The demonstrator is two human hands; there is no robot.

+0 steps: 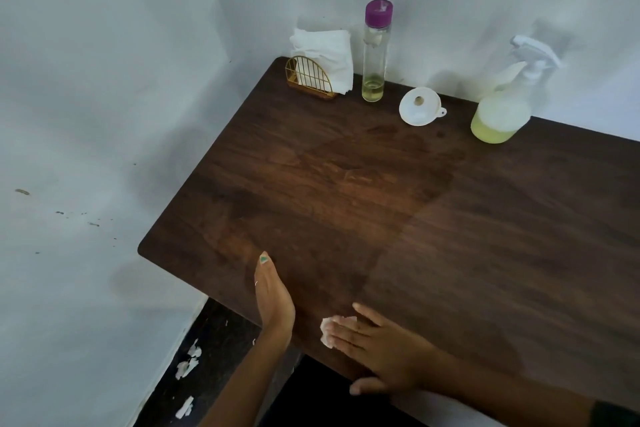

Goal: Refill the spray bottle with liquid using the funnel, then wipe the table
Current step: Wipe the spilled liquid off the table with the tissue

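Observation:
A white spray bottle [502,107] with yellowish liquid in its base stands at the back right of the dark wooden table [450,236]. A white funnel [420,110] lies on its side to the left of it. A tall glass bottle [374,52] with a purple cap holds a little yellow liquid. My right hand [381,347] lies flat near the table's front edge, fingers straight, pressing a crumpled white tissue [329,331] onto the wood. My left hand [273,298] stands on edge at the front left, fingers straight, just left of the tissue.
A gold wire holder [310,78] with white napkins [325,52] sits in the back left corner against the wall. A damp patch darkens the middle of the table. White scraps [188,362] lie on the dark floor at the left.

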